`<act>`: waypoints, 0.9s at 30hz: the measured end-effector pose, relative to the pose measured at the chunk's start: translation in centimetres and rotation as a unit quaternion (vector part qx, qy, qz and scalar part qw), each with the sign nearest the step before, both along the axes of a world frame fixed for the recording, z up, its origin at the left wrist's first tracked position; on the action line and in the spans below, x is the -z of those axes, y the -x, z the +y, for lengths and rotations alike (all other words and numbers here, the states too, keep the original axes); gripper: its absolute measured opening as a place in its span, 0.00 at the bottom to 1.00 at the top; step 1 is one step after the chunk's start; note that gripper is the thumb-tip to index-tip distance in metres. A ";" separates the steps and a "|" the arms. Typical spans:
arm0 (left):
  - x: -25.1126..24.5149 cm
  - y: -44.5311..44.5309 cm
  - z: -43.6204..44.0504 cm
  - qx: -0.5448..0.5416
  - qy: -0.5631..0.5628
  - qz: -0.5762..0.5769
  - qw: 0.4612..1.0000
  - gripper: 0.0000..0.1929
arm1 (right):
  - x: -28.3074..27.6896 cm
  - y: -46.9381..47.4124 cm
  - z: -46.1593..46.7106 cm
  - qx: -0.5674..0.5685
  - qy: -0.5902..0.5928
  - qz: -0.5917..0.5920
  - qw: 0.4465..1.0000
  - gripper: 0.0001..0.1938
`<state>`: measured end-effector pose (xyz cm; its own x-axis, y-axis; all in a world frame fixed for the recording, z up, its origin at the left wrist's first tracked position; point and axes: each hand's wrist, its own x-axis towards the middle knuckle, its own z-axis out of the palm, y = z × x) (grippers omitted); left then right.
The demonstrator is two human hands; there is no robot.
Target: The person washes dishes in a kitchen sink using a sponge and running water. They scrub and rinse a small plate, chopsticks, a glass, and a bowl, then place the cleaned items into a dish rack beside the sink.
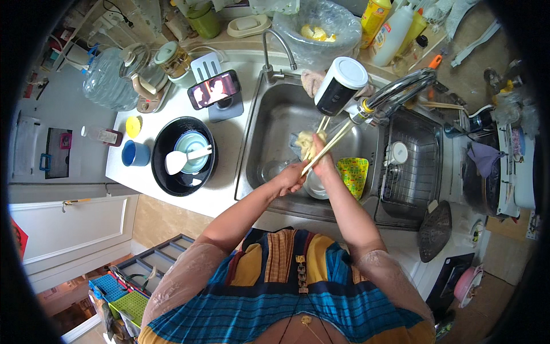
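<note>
Over the left basin of a steel sink [275, 112], my left hand [292, 177] grips a bunch of light chopsticks [328, 146] near their lower ends. My right hand [322, 159] is closed around the chopsticks and a pale yellow cloth [306, 144]. The faucet [386, 92] stands just beyond the chopsticks' far ends. Below my hands lie a round bowl [317, 189], partly hidden by my right forearm, and a green and yellow patterned tray [353, 176]. A grey cloth [294, 145] shows behind the yellow one.
Left of the sink stand a black pot [161, 172] holding a bowl and white utensil, a blue cup [135, 154], and a phone [214, 89] on a stand. A white-topped dispenser [341, 86] is near the faucet. A wire rack [412, 180] with a white cup fills the right basin.
</note>
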<state>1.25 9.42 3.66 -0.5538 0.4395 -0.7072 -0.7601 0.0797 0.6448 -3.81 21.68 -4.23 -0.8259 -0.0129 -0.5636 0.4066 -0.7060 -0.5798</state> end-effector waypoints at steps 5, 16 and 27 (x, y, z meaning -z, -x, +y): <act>-1.4 -0.9 0.8 0.059 0.022 -0.009 0.998 0.23 | 2.6 1.6 2.6 -0.013 -0.030 -0.060 0.998 0.19; 2.8 -2.9 -3.8 -0.120 0.004 -0.006 0.993 0.20 | 0.2 -0.6 5.9 -0.038 0.116 -0.027 0.992 0.20; 0.7 -2.0 2.2 -0.017 -0.008 0.017 1.000 0.18 | -1.2 2.7 3.7 -0.010 -0.016 -0.015 1.000 0.15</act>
<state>3.22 11.60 2.99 -0.5919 0.4304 -0.6815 -0.7405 0.0436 0.6706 -6.55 25.42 -3.03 -0.8082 -0.0107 -0.5888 0.4382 -0.6789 -0.5892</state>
